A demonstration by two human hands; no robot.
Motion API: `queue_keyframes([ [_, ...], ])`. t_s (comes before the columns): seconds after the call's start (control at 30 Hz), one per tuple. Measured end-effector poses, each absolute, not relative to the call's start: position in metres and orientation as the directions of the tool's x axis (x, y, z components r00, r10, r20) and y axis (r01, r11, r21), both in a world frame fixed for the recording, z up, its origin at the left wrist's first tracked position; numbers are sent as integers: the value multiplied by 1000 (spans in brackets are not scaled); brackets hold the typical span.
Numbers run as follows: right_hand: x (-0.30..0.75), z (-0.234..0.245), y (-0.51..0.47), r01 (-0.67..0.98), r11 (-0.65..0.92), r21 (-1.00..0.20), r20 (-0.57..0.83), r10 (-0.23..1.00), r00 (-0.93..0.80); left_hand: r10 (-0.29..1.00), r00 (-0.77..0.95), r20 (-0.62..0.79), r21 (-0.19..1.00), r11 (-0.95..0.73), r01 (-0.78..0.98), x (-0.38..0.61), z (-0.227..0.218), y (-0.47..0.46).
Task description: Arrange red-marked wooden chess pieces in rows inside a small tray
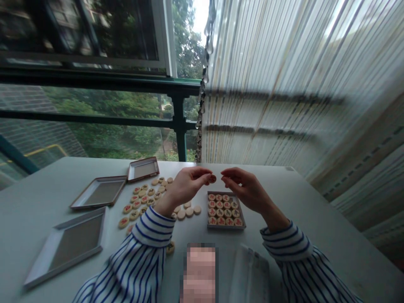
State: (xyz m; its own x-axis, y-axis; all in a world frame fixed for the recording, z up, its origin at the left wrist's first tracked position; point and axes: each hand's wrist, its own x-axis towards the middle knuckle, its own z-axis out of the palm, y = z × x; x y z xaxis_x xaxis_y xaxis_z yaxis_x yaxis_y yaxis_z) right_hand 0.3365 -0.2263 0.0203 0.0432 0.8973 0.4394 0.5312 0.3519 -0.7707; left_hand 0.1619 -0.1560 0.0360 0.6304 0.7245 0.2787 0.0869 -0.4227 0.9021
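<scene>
My left hand is raised above the table and pinches a round wooden game piece with a red mark between thumb and fingers. My right hand hovers just to its right, fingers curled together near the piece, and I cannot see anything in them. Below both hands a small square tray holds several round pieces with red and dark marks in neat rows. Many loose round pieces lie scattered on the white table left of the tray, partly hidden by my left forearm.
Three shallow lids or trays lie at the left: a large one nearest, a middle one and a small one farthest. A folded translucent sheet lies at the near edge. Behind the table are a railing, a window and a striped curtain.
</scene>
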Motion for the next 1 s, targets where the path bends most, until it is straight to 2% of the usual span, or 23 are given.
queue_keyframes([
  [0.23,347,20,-231,584,311,-750,405,914,34,696,654,296,905,-423,41,174,30,-155],
  [0.6,342,15,-231,618,270,-738,337,942,-10,730,629,266,895,-429,119,173,32,-160],
  [1.0,339,11,-227,444,294,-846,323,946,-10,710,648,277,889,-445,108,178,18,-159],
])
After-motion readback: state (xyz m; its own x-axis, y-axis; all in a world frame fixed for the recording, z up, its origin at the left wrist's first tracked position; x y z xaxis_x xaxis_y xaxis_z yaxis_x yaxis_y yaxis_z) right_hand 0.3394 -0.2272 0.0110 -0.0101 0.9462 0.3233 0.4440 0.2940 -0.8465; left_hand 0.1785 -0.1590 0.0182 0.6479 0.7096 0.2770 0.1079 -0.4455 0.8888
